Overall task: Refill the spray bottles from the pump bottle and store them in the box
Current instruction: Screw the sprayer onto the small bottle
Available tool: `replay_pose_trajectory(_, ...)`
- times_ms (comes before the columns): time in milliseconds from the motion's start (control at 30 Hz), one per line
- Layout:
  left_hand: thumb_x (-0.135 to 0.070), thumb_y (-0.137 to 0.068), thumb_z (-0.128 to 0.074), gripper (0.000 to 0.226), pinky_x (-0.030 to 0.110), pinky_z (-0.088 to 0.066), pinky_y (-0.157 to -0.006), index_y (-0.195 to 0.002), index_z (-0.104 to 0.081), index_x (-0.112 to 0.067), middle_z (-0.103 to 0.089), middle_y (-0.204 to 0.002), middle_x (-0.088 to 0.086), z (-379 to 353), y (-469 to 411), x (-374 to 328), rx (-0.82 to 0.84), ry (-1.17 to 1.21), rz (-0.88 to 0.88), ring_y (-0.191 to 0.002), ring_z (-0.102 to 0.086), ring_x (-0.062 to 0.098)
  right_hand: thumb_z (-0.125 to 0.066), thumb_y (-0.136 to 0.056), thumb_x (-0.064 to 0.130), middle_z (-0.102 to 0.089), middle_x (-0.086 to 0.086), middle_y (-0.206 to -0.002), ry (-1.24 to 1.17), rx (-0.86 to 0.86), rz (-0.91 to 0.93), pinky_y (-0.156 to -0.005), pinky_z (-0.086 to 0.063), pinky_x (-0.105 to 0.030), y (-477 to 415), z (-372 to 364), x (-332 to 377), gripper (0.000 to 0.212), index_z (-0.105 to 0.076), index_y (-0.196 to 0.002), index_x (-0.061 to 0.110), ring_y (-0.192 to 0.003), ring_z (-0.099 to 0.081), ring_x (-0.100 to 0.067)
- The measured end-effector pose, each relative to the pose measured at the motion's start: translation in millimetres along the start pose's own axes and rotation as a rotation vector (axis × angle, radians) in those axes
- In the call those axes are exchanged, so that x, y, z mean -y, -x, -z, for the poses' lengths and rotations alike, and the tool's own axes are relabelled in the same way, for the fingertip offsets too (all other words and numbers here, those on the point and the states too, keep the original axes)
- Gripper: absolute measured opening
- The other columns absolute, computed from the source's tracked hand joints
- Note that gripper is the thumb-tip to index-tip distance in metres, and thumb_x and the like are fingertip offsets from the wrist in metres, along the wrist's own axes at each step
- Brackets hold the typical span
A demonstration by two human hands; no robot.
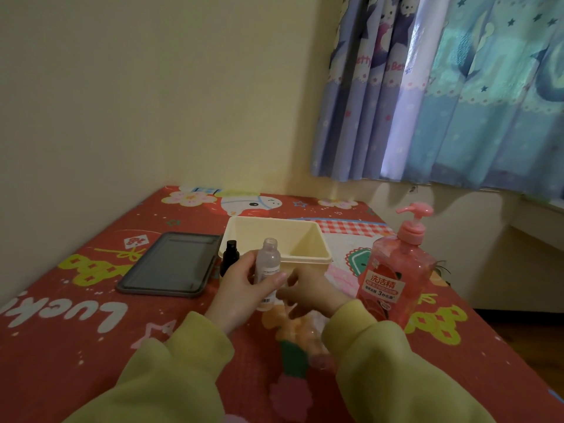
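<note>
Holding the uncapped clear spray bottle (268,264) upright over the table (76,315).
I am gripping it in my left hand (241,288), thumb and fingers curled round its body, just in front of the cream box (259,236). My right hand (311,291) is blurring beside the bottle's base; I cannot tell its finger state. The black spray bottle (230,257) is standing beside the box, the pink pump bottle (396,276) to the right.
</note>
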State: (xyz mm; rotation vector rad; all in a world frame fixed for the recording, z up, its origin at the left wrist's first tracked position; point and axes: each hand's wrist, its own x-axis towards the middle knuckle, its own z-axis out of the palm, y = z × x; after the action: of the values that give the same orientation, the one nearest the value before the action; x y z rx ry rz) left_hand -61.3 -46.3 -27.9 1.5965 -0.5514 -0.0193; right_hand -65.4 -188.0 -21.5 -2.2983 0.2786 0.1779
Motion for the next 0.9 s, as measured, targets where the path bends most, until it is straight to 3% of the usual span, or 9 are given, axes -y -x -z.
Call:
replay_pose_trajectory(133, -0.019, -0.082, -0.065, 0.018, 0.017, -0.052, -0.068, -0.096, -0.058, -0.028, -0.066, -0.095, -0.001, -5.6, -9.2, -13.7, -0.02, 0.053, -0.036, -0.087, -0.063, 0.01, -0.062, -0.088, 0.019, -0.064, -0.009, -0.085, -0.145, -0.125, 0.139, -0.061, -0.057, -0.025, 10.8, 33.6, 18.6, 0.02, -0.05, -0.102, 0.01, -0.06, -0.064, -0.014)
replay_pose_trajectory(300, -0.023, -0.084, -0.063, 0.017, 0.009, -0.047, -0.06, -0.1, -0.058, -0.026, -0.063, -0.088, -0.008, -11.9, -20.6, -30.8, -0.028, 0.061, -0.104, -0.078, -0.06, 0.001, -0.064, -0.087, 0.017, -0.065, -0.008, -0.083, -0.349, -0.267, 0.344, -0.067, -0.058, -0.029, 22.3, 72.0, 45.0, 0.012, -0.053, -0.092, 0.016, -0.063, -0.067, -0.014)
replay_pose_trajectory(400, -0.023, -0.084, -0.062, 0.024, 0.007, -0.045, -0.06, -0.108, -0.057, -0.02, -0.061, -0.086, -0.01, -15.8, -24.9, -38.6, -0.023, 0.062, -0.144, -0.073, -0.059, -0.005, -0.061, -0.089, 0.016, -0.066, -0.007, -0.082, -0.406, -0.373, 0.494, -0.064, -0.057, -0.023, 33.2, 91.1, 64.6, 0.017, -0.052, -0.102, 0.01, -0.063, -0.066, -0.011)
replay_pose_trajectory(500, -0.023, -0.085, -0.062, 0.032, 0.007, -0.046, -0.061, -0.116, -0.055, -0.019, -0.062, -0.09, -0.007, -19.4, -27.4, -43.1, -0.017, 0.069, -0.155, -0.082, -0.059, 0.004, -0.058, -0.091, 0.018, -0.068, -0.003, -0.081, -0.416, -0.454, 0.592, -0.066, -0.058, -0.022, 45.1, 107.3, 83.6, 0.017, -0.053, -0.106, 0.012, -0.062, -0.068, -0.006)
replay_pose_trajectory(667, -0.022, -0.085, -0.062, 0.035, 0.004, -0.046, -0.06, -0.118, -0.052, -0.018, -0.062, -0.093, -0.006, -21.7, -32.6, -48.2, -0.047, 0.061, -0.137, -0.086, -0.059, 0.007, -0.057, -0.091, 0.019, -0.068, 0.001, -0.08, -0.381, -0.437, 0.696, -0.069, -0.057, -0.025, 57.6, 122.6, 104.1, 0.008, -0.052, -0.091, 0.025, -0.065, -0.069, -0.007)
replay_pose_trajectory(800, -0.023, -0.083, -0.064, 0.032, 0.019, -0.048, -0.069, -0.113, -0.053, -0.021, -0.063, -0.095, -0.002, -20.9, -36.6, -51.2, -0.054, 0.078, -0.112, -0.091, -0.061, 0.016, -0.057, -0.091, 0.02, -0.067, 0.004, -0.078, -0.334, -0.424, 0.71, -0.068, -0.058, -0.025, 59.2, 124.8, 109.8, 0.012, -0.05, -0.088, 0.029, -0.064, -0.069, -0.005)
replay_pose_trajectory(900, -0.023, -0.083, -0.064, 0.031, 0.021, -0.047, -0.07, -0.112, -0.053, -0.021, -0.063, -0.095, -0.001, -20.2, -36.9, -52.1, -0.055, 0.087, -0.103, -0.09, -0.061, 0.017, -0.057, -0.091, 0.021, -0.067, 0.003, -0.081, -0.309, -0.412, 0.698, -0.068, -0.058, -0.024, 57.9, 122.8, 109.1, 0.008, -0.051, -0.094, 0.025, -0.065, -0.069, -0.006)
